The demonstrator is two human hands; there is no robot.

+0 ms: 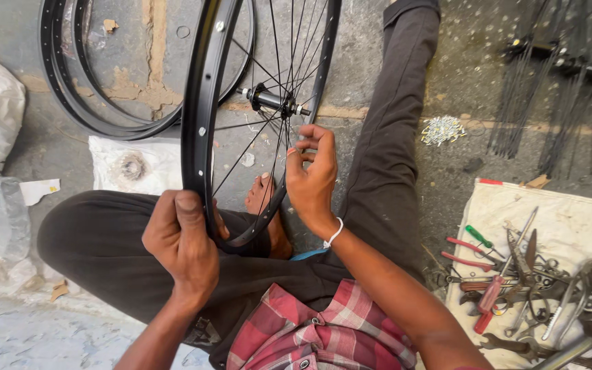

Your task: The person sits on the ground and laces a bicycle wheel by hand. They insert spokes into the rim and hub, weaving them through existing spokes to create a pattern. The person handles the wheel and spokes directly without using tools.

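Bicycle wheel (203, 123) held upright over the person's lap

Left hand (181, 241) grips the black rim's lower edge; right hand (311, 175) pinches a spoke (289, 147) near the hub (272, 101) (fingers curled), hand tools (515, 274) on a cloth beside.
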